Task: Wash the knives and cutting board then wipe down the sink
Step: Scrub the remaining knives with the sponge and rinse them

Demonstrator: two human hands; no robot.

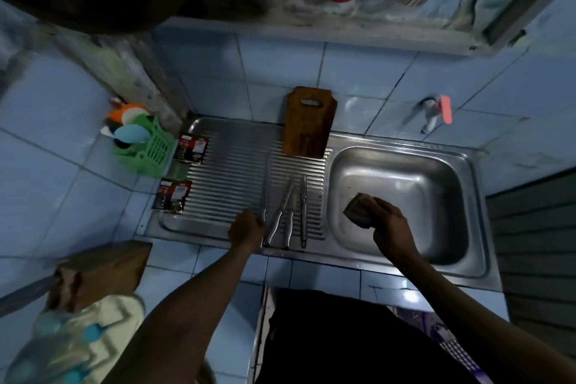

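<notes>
A sponge (358, 209) is gripped in the right hand (388, 223), fingers curled over its top, and held against the near-left wall of the sink basin (436, 184). The left hand (246, 227) is set at the handle end of the leftmost of the knives (288, 212); its fingers are curled, but whether that handle is actually pinched or only touched cannot be told.

The knives are laid side by side on the ribbed drainboard (224, 178), blades pointing away, handles near the front edge. The cutting board (308, 123) is propped upright against the blue tiled wall, its foot on the drainboard, well apart from both hands. A tap (431, 114) is mounted on the wall above the basin; no running water is seen.

Judged step: a knife being taken up for scrubbing.

Risks noted: metal handles are likely slippery, so a loose pinch could let a knife slide off the front edge. Neighbouring blades could be nudged. The leaning board could be toppled by a jolt.
</notes>
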